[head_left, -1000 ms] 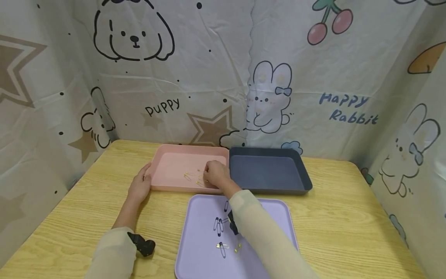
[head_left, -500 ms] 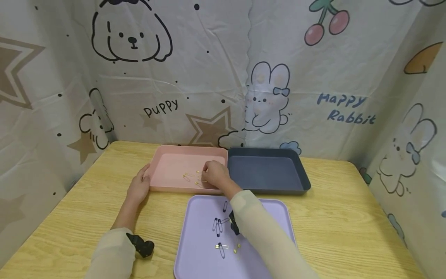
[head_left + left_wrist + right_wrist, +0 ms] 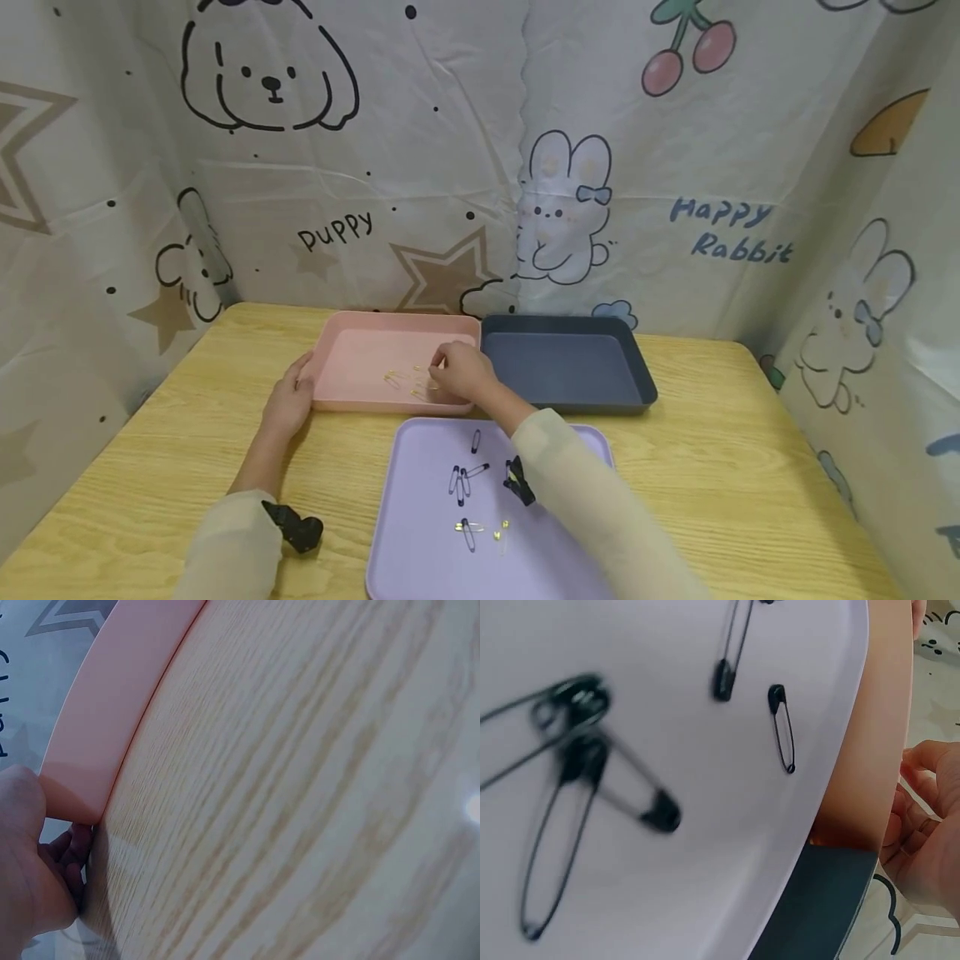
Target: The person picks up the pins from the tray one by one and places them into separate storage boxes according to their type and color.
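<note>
My left hand [image 3: 287, 404] holds the left wall of the pink tray [image 3: 352, 354]; in the left wrist view the thumb is at its corner [image 3: 71, 796] and the other fingers curl behind, partly hidden. Over the right part of that tray is my right hand [image 3: 465, 372], thumb and index finger close together. Whether a pin lies between their tips cannot be made out. Several gold safety pins [image 3: 392, 378] lie beside it in the pink tray. On the lavender tray [image 3: 427, 567] are several black safety pins [image 3: 460, 483] and a few gold safety pins [image 3: 474, 527].
A dark blue tray [image 3: 566, 367] stands against the pink tray's right side. The lavender tray lies in front of both on the wooden table [image 3: 705, 467]. A printed curtain [image 3: 450, 150] hangs behind. Both sleeves carry black wrist devices [image 3: 296, 527].
The head view has shifted slightly to the right. My right fingertips have lifted a little, and the right forearm has turned, uncovering more black pins. My left hand stays at the pink tray.
</note>
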A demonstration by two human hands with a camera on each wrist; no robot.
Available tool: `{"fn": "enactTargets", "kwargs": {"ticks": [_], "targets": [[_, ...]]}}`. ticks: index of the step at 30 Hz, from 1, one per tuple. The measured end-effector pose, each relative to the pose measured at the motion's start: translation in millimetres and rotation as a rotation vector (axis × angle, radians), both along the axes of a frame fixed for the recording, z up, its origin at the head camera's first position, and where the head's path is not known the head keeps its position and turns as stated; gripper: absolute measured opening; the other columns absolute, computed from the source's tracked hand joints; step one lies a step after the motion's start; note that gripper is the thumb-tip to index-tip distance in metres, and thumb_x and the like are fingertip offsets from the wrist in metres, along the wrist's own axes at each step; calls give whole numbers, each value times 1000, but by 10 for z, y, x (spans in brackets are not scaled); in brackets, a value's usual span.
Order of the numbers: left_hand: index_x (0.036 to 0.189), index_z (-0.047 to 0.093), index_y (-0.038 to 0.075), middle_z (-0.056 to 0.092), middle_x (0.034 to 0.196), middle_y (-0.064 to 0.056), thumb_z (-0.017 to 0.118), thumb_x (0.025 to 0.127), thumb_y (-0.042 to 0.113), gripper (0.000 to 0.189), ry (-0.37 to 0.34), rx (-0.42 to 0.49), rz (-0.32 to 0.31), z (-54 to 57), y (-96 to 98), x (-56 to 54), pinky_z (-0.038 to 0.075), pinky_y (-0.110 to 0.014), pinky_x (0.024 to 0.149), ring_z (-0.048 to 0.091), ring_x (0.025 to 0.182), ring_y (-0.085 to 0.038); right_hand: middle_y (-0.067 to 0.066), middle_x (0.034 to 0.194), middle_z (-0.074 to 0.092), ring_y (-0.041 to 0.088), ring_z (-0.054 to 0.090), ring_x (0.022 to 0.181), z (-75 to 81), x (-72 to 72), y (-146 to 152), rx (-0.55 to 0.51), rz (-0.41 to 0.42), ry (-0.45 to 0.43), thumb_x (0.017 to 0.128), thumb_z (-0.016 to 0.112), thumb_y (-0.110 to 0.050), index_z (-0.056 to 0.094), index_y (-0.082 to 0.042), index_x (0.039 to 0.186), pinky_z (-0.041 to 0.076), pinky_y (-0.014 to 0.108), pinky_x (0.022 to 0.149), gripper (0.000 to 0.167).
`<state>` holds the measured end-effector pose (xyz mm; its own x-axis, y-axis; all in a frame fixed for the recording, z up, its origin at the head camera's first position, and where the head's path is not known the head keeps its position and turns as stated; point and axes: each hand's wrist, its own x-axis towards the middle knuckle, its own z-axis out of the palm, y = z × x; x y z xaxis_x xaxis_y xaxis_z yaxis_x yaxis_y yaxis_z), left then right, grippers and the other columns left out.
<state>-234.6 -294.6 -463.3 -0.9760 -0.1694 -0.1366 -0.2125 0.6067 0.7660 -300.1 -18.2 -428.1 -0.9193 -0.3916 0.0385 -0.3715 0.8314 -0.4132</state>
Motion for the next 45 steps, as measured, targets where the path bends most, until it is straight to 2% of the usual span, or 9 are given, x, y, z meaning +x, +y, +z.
{"fn": "enactTargets", "kwargs": {"ticks": [10,15,20,31,37,45], "targets": [[152,8,17,15,150,-32,17,101,26,52,21,-14,-11,-19,-15,-4,16,-65,109,16,137,-51,-5,76,56,9,49,62,70,126,156,-6,35,8,86,61,-26,68,-18,87,37,22,52,11],[152,8,17,15,150,-32,17,101,27,52,14,-18,-8,-8,-4,6,15,-65,109,15,137,-51,-4,74,55,10,49,64,100,192,243,-10,64,21,86,62,-25,69,-17,87,36,22,52,10],[152,8,18,15,150,-32,17,102,28,52,4,-21,-5,5,7,13,14,-65,109,14,138,-51,-3,75,54,10,47,63,118,266,323,-35,85,-7,86,62,-26,68,-16,88,35,22,52,11],[152,8,17,14,151,-32,17,102,27,52,0,-12,-5,12,9,13,14,-63,110,13,138,-51,-3,74,55,10,47,65,132,408,506,-58,106,-3,85,65,-25,69,-16,87,36,22,54,9],[152,8,18,13,151,-32,17,102,27,52,2,-11,-2,1,16,13,14,-64,110,12,138,-51,-5,74,56,9,50,67,142,533,646,-105,115,-39,85,66,-25,68,-17,85,41,22,58,8],[152,8,15,13,151,-31,16,102,28,52,14,-16,-5,10,14,23,13,-64,110,12,138,-50,-5,79,59,8,51,71,149,755,871,-160,185,-35,85,67,-21,69,-16,86,45,22,64,6]]}}
